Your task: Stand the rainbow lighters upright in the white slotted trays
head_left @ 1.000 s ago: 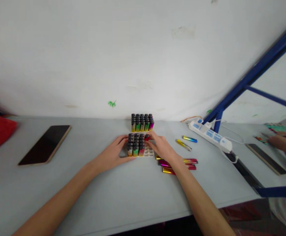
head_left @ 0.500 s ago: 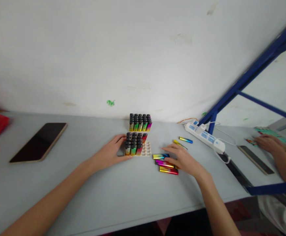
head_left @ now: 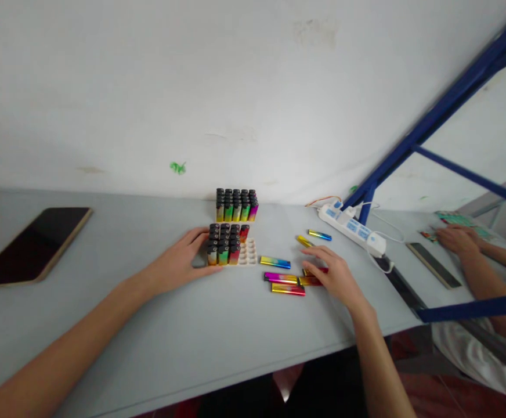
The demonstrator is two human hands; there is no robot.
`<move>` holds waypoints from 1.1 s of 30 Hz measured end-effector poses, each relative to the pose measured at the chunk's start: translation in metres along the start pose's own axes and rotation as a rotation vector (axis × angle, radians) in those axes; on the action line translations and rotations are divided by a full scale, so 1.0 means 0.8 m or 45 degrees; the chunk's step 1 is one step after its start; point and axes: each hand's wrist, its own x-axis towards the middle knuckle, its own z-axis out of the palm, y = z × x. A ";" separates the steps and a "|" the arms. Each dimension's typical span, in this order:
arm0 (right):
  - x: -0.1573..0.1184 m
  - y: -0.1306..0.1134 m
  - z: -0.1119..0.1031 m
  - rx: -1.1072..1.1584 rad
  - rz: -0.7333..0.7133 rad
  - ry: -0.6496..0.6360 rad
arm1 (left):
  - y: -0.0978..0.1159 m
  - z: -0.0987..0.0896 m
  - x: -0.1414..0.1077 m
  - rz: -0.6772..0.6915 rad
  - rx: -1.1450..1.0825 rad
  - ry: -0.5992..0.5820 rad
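Observation:
A white holed tray [head_left: 249,255] stands in front of me, its left part filled with upright black-topped lighters [head_left: 224,249], its right part showing bare holes. My left hand [head_left: 187,255] is curled round the tray's left end, thumb at the front corner and fingers behind. My right hand [head_left: 329,270] hovers low over loose lighters, thumb and fingers apart, partly covering a red lighter [head_left: 318,271]. Left of it lie a yellow-blue lighter [head_left: 275,262], a magenta-gold lighter [head_left: 281,278] and a gold-red lighter [head_left: 288,289].
Behind the tray stands a second full block of lighters [head_left: 236,206]. A blue-gold lighter [head_left: 320,235] lies farther back. At right are a power strip [head_left: 352,226] with cables and a blue metal frame [head_left: 392,159]. A phone-like slab [head_left: 33,247] lies left. A co-worker's hands [head_left: 457,238] are beyond the frame.
My right hand has shifted right and back off the yellow-blue lighter, uncovering it and showing the red one beneath the fingers. The left hand stays at the tray. The view has swung slightly right.

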 end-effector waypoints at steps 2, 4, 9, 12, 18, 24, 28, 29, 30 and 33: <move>0.000 -0.002 -0.010 0.007 0.000 0.077 | 0.000 -0.001 0.000 -0.009 0.001 -0.009; -0.001 -0.002 -0.021 0.017 0.033 0.193 | 0.000 -0.002 -0.001 -0.027 0.011 -0.009; -0.025 0.015 -0.033 -0.015 0.193 0.406 | 0.003 -0.006 0.000 -0.065 0.037 -0.012; -0.041 0.032 -0.030 -0.067 0.241 0.306 | 0.005 -0.008 -0.001 -0.086 0.051 -0.033; -0.015 0.056 -0.022 -0.193 0.235 0.049 | 0.002 -0.009 -0.001 -0.135 0.097 -0.024; 0.049 0.058 -0.022 -0.115 0.224 -0.076 | 0.004 -0.011 -0.001 -0.154 0.072 -0.052; 0.071 0.044 -0.019 0.357 0.307 0.015 | 0.006 -0.010 -0.002 -0.131 0.071 -0.006; 0.076 0.038 -0.015 0.499 0.342 0.062 | 0.006 -0.010 -0.002 -0.119 0.070 0.007; 0.082 0.030 -0.010 0.633 0.375 0.109 | 0.007 -0.011 -0.002 -0.107 0.068 0.015; 0.100 -0.002 0.006 0.956 0.448 0.199 | 0.010 -0.011 -0.001 -0.087 0.061 0.013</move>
